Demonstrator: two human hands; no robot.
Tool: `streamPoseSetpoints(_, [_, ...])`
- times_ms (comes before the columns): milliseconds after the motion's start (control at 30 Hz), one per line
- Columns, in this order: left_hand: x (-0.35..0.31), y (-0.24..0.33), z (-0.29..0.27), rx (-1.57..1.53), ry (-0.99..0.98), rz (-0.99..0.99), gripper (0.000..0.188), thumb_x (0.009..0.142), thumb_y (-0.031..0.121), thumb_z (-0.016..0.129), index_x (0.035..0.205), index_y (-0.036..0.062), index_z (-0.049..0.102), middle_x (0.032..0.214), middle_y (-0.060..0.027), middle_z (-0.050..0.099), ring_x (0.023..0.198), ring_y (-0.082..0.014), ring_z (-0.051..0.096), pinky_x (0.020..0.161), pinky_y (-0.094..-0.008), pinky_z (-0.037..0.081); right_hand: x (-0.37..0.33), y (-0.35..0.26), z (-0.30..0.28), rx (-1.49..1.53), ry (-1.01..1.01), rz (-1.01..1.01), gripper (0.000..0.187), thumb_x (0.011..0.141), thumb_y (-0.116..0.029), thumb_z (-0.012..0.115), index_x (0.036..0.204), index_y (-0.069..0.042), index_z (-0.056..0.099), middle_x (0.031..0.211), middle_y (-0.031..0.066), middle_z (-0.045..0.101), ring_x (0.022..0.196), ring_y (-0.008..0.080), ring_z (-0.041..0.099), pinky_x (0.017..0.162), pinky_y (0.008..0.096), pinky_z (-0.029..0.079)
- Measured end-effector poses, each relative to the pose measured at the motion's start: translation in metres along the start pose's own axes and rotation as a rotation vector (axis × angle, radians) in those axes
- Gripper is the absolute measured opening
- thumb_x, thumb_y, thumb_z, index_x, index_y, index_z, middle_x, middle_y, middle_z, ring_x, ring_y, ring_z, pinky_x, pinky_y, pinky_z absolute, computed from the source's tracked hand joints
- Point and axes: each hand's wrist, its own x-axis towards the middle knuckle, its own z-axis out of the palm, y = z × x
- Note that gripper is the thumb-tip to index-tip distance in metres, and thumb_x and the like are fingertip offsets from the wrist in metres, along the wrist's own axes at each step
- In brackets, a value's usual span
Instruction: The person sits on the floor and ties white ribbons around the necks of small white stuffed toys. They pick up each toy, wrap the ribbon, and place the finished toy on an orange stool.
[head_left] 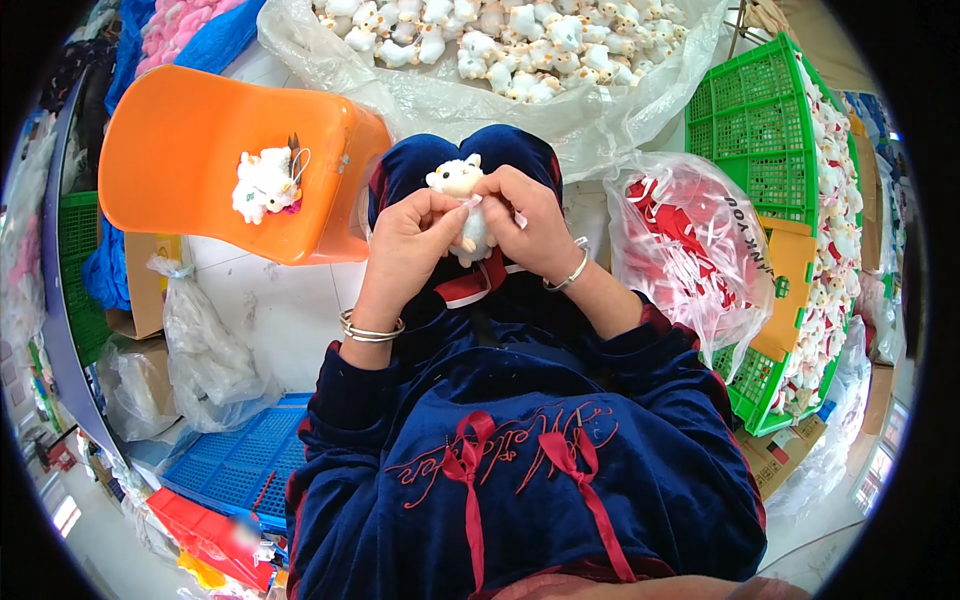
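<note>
A small white plush toy (454, 178) with dark eyes and small ears stands upright over my lap, facing up. My left hand (415, 235) closes thumb and finger on a thin pale pink ribbon (473, 201) at the toy's neck. From the other side my right hand (525, 225) pinches at the same ribbon, and a short pale end shows by its fingers. Both hands rest against the toy's body, partly covering it. Below it, a red cloth piece with a white edge (468, 287) lies on my lap.
An orange chair (190, 130) at left bears several plush toys (266, 185). Ahead spreads a clear plastic sheet (390, 105) heaped with white plush toys. At right are a plastic bag of red and white pieces (690, 240) and a green crate (745, 120) of red-trimmed plush toys.
</note>
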Motion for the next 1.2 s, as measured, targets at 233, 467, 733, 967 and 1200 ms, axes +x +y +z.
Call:
streamPoseSetpoints(233, [0.004, -0.012, 0.013, 0.203, 0.137, 0.296, 0.017, 0.098, 0.011, 0.072, 0.109, -0.0010, 0.074, 0.084, 0.0006, 0.068, 0.075, -0.0045, 0.061, 0.068, -0.0202, 0.050, 0.003, -0.003, -0.011, 0.082, -0.109, 0.227, 0.014, 0.097, -0.013, 0.068, 0.097, 0.001, 0.067, 0.082, 0.0063, 0.067, 0.071, 0.0114, 0.060, 0.065, 0.0288, 0.051])
streamPoseSetpoints(467, [0.001, -0.004, 0.023, 0.137, 0.202, 0.163, 0.018, 0.096, 0.008, 0.073, 0.111, -0.0007, 0.076, 0.090, 0.0003, 0.069, 0.080, -0.0041, 0.060, 0.067, -0.0209, 0.049, 0.005, 0.003, -0.017, 0.208, -0.158, 0.267, 0.011, 0.099, -0.011, 0.067, 0.098, -0.001, 0.067, 0.084, -0.0009, 0.065, 0.076, 0.0050, 0.056, 0.068, 0.0246, 0.049])
streamPoseSetpoints(733, [0.008, -0.011, 0.025, 0.176, 0.194, 0.283, 0.020, 0.095, 0.010, 0.073, 0.112, 0.0004, 0.077, 0.097, -0.0076, 0.073, 0.086, -0.0128, 0.069, 0.077, -0.0267, 0.054, 0.010, 0.006, -0.031, 0.143, -0.190, 0.205, 0.009, 0.098, -0.009, 0.067, 0.097, 0.000, 0.067, 0.085, 0.0027, 0.064, 0.076, 0.0092, 0.057, 0.069, 0.0260, 0.049])
streamPoseSetpoints(967, [0.011, -0.013, 0.030, 0.241, 0.211, 0.357, 0.019, 0.094, 0.011, 0.074, 0.110, 0.0001, 0.077, 0.096, -0.0085, 0.073, 0.082, -0.0129, 0.069, 0.074, -0.0267, 0.053, 0.012, 0.010, -0.031, 0.154, -0.196, 0.168, 0.011, 0.099, -0.010, 0.067, 0.098, 0.001, 0.067, 0.085, 0.0047, 0.064, 0.076, 0.0122, 0.058, 0.069, 0.0285, 0.049])
streamPoseSetpoints(1200, [0.010, -0.014, 0.032, 0.185, 0.211, 0.302, 0.011, 0.094, 0.008, 0.074, 0.101, -0.0012, 0.075, 0.083, 0.0012, 0.058, 0.071, -0.0051, 0.050, 0.066, -0.0222, 0.043, 0.024, 0.002, -0.039, -0.169, -0.222, 0.041, 0.020, 0.098, -0.017, 0.064, 0.098, 0.001, 0.070, 0.086, 0.0161, 0.069, 0.074, 0.0294, 0.065, 0.070, 0.0379, 0.052])
